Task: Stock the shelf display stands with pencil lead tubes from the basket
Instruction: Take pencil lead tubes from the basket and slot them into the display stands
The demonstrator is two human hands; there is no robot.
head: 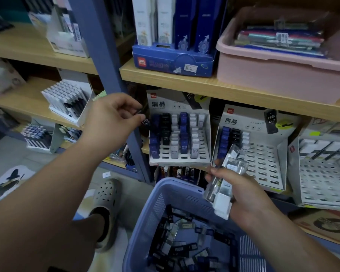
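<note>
Left hand (114, 116) pinches a dark lead tube (144, 121) between thumb and forefinger, the other fingers curled. The tube sits just beside the left edge of the fuller display stand (165, 104), level with its upper rows. That stand sits on the lower shelf and carries columns of blue, black and white tubes marked HB 0.7, with several front slots showing bare.

Right hand (241, 191) is below and to the right of the fuller display stand. Its fingers are wrapped round a bundle of clear and white tubes (227, 181) that tilts up toward the shelf. Just right of the fuller display stand is a second display stand (263, 160), with tubes only in its left columns.

Directly below the fuller display stand is the blue-violet basket (165, 185), holding a loose heap of tubes (185, 246), dark, blue and clear. Above and to the right of the stand, on the next shelf board (204, 83), rests a pink bin (283, 75).
</note>
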